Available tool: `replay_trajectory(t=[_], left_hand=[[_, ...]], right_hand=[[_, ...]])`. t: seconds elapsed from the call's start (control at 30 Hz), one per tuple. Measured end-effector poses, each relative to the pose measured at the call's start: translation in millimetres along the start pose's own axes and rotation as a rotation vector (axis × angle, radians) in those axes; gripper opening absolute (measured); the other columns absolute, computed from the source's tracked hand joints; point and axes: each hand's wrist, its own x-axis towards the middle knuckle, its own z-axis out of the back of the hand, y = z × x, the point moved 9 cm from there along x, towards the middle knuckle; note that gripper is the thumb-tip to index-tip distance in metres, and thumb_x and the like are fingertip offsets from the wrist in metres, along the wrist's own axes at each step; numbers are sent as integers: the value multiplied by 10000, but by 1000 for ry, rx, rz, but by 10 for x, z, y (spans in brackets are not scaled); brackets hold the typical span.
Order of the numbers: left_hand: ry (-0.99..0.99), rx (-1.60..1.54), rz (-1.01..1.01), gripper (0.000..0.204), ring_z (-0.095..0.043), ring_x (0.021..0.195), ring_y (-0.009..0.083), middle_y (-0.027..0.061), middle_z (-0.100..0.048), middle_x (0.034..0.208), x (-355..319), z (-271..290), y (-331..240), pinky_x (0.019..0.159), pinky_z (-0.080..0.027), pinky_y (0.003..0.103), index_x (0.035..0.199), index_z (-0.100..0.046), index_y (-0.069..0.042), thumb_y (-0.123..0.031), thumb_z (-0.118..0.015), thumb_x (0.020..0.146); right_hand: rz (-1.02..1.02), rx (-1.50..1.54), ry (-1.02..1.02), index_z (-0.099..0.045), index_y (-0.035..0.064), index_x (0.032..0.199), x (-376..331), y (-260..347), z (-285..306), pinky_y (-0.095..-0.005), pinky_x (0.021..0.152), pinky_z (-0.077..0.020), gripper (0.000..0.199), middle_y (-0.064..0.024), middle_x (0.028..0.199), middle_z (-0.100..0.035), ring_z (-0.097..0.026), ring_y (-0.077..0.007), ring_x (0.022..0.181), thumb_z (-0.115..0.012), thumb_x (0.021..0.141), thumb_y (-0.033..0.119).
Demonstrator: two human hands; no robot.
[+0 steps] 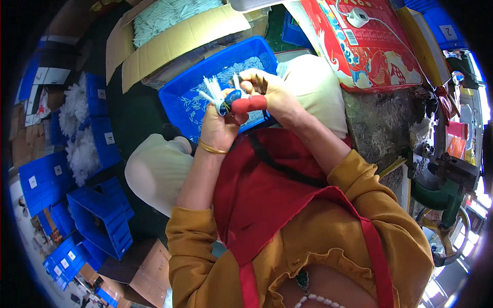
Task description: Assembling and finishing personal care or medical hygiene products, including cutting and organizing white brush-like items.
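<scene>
My left hand [221, 126] is closed round a bunch of small white bristle brushes [209, 91], their bristly ends fanning upward; something blue covers a fingertip. My right hand [275, 95] meets it from the right, with red covers on its fingers. Between its thumb and fingers a single white brush [236, 80] stands upright, close to the bunch. The fingers overlap, so the lower ends of the brushes are hidden. Below both hands a blue plastic bin [172, 102] holds many small whitish pieces [249, 65], scattered and heaped at the far side.
Beyond the bin stands an open cardboard box [179, 37] filled with thin white sticks [167, 18]. A red patterned bag [380, 56] lies to the right, with a green machine [436, 190] nearer. Blue crates [102, 210] are stacked at the left. My knees flank the bin.
</scene>
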Motion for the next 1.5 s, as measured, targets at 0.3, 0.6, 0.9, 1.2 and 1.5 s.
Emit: replay_trajectory(t=[0.3,0.6,0.9,1.2,1.5], left_hand=[[196,38,19,116,-403,453,126,61,-472,561,-21,-73,78,449,-318,236,799,-495,-24,-114,-434,757],[229,91,-47,156,-440,488,92,44,-502,635,35,-122,73,479,-371,214,921,-476,-58,-76,-391,791],[151,466,-115,166,-270,371,42,28,-443,562,29,-191,-54,361,-217,186,842,-514,16,-19,-367,775],[215,524,-111,114,-341,404,46,52,-483,618,-84,-265,-161,352,-280,179,820,-481,-12,-59,-382,790],[159,676,-251,165,-536,503,130,119,-565,664,-57,-173,-300,376,-404,221,877,-530,16,-79,-426,793]], right_hand=[[-232,80,-142,-524,57,765,-56,-243,97,-173,442,-342,224,11,600,-514,-426,-41,471,-674,619,134],[-122,433,-289,-444,49,628,49,-311,130,-212,304,-378,189,-77,554,-522,-453,-102,350,-629,667,38],[279,-377,-620,-534,28,762,100,62,573,-171,498,-328,198,19,583,-487,-432,-57,546,-645,678,170],[-68,-117,-160,-556,24,721,126,24,150,-195,595,-351,141,1,673,-528,-453,-64,631,-584,708,162],[-44,-91,-153,-523,-4,738,104,44,145,-213,620,-387,97,-43,678,-537,-489,-86,661,-558,726,85]])
